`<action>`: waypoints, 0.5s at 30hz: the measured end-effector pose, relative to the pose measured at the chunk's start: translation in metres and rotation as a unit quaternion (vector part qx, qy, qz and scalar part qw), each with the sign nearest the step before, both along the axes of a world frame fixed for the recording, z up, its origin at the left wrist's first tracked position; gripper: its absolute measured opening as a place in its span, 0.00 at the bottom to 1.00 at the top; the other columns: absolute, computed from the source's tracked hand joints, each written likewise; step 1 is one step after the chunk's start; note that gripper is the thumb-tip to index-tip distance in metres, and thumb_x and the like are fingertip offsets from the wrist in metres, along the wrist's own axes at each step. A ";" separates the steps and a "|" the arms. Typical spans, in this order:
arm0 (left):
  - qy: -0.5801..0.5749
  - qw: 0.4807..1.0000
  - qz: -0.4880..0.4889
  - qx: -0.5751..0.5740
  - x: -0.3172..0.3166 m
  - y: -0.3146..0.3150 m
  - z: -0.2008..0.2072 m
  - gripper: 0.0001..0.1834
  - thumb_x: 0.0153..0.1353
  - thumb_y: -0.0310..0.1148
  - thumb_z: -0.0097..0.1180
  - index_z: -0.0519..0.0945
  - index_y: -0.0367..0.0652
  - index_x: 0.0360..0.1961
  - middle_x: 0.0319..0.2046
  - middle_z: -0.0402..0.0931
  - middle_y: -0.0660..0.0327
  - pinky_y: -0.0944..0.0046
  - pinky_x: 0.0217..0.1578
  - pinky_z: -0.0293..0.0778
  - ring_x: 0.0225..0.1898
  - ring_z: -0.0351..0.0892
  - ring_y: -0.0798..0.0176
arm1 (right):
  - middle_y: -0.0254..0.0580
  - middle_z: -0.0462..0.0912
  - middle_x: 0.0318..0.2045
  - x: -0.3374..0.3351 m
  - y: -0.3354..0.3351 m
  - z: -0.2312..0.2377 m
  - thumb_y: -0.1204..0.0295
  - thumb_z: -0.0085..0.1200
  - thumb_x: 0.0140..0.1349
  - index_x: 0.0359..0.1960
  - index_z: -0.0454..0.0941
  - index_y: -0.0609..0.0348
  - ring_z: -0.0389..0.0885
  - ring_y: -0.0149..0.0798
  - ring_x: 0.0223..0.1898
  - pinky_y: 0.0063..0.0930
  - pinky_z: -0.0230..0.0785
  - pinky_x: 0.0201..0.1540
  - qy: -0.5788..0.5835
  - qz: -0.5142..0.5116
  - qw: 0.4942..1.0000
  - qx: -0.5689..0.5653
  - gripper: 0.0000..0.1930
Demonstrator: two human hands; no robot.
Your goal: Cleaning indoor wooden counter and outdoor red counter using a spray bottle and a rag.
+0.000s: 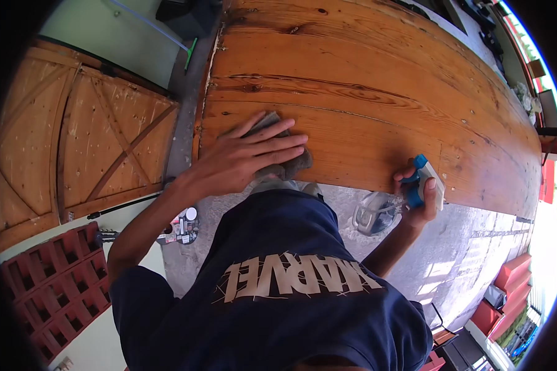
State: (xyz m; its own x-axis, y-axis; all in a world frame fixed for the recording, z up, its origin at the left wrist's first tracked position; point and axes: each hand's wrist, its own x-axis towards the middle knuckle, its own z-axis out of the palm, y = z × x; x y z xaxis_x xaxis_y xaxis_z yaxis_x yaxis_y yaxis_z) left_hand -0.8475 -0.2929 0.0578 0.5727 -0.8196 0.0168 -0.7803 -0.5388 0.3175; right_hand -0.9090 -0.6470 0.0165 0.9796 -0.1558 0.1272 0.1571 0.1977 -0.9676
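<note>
My left hand point(254, 148) lies with its fingers spread over a crumpled grey cloth point(298, 162), pressing it on the varnished wooden tabletop point(353, 68) at the near edge. Parts of the cloth stick out between and beyond the fingers. Off to the right, my right hand point(422, 207) is closed around the head of a spray bottle point(423, 172) with white and blue parts. That head is held by the table's near edge, and a clear bottle body seems to hang below it, left of the wrist.
Wooden doors with cross braces point(117, 136) stand at the left, above red hollow blocks point(56, 278). A green-ended squeegee point(191, 54) leans past the table's left end. Small items point(184, 227) sit low on the left, and concrete floor point(458, 247) extends at the right.
</note>
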 end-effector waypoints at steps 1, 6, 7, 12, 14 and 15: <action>-0.021 1.000 -0.008 -0.010 0.025 -0.004 -0.004 0.32 0.57 0.31 0.57 0.69 0.55 0.65 0.69 0.59 0.72 0.49 0.73 0.44 0.73 0.49 0.63 | 0.49 0.77 0.34 0.000 0.000 -0.001 0.51 0.43 0.65 0.50 0.71 0.74 0.78 0.39 0.32 0.26 0.69 0.26 -0.004 -0.007 1.000 -0.003 0.31; -0.277 0.951 -0.012 -0.135 0.199 -0.031 -0.031 0.28 0.61 0.21 0.51 0.71 0.53 0.63 0.64 0.66 0.70 0.48 0.67 0.55 0.69 0.58 0.61 | 0.50 0.78 0.31 0.004 0.002 0.002 0.51 0.45 0.65 0.47 0.73 0.72 0.77 0.38 0.28 0.25 0.67 0.25 -0.027 0.010 1.000 0.002 0.29; -0.182 0.977 0.037 -0.108 0.226 -0.040 -0.013 0.25 0.67 0.33 0.44 0.67 0.49 0.66 0.69 0.56 0.63 0.45 0.68 0.52 0.71 0.50 0.54 | 0.50 0.78 0.31 0.002 0.000 0.001 0.51 0.46 0.65 0.46 0.73 0.72 0.77 0.38 0.27 0.24 0.66 0.24 -0.022 0.013 1.000 0.005 0.28; -0.118 0.969 0.205 -0.076 0.285 -0.068 -0.003 0.24 0.73 0.43 0.38 0.64 0.49 0.67 0.69 0.51 0.51 0.37 0.64 0.51 0.69 0.46 0.41 | 0.49 0.80 0.28 0.002 0.013 0.006 0.51 0.47 0.64 0.38 0.76 0.70 0.75 0.34 0.22 0.22 0.64 0.24 -0.018 -0.018 0.999 -0.035 0.27; -0.245 0.942 0.204 -0.108 0.277 -0.081 -0.013 0.21 0.72 0.39 0.39 0.66 0.46 0.64 0.62 0.57 0.46 0.36 0.57 0.56 0.61 0.58 0.38 | 0.51 0.80 0.27 0.001 0.014 0.005 0.53 0.50 0.63 0.39 0.76 0.73 0.75 0.34 0.21 0.23 0.65 0.23 -0.027 -0.029 0.999 -0.019 0.26; -0.245 0.942 0.201 -0.109 0.274 -0.081 -0.014 0.21 0.72 0.39 0.39 0.66 0.46 0.64 0.62 0.57 0.46 0.36 0.57 0.56 0.61 0.58 0.38 | 0.52 0.81 0.27 0.001 0.013 0.004 0.55 0.53 0.62 0.41 0.77 0.75 0.76 0.34 0.20 0.23 0.66 0.22 -0.036 -0.031 0.999 -0.001 0.26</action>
State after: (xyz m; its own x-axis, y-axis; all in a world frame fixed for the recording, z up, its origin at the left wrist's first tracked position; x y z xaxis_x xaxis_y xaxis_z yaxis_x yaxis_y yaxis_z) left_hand -0.5738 -0.3736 0.0434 0.7150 -0.4853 0.5032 -0.6096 -0.7852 0.1090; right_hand -0.9081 -0.6336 0.0207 0.9562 -0.2156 0.1978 0.2385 0.1828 -0.9538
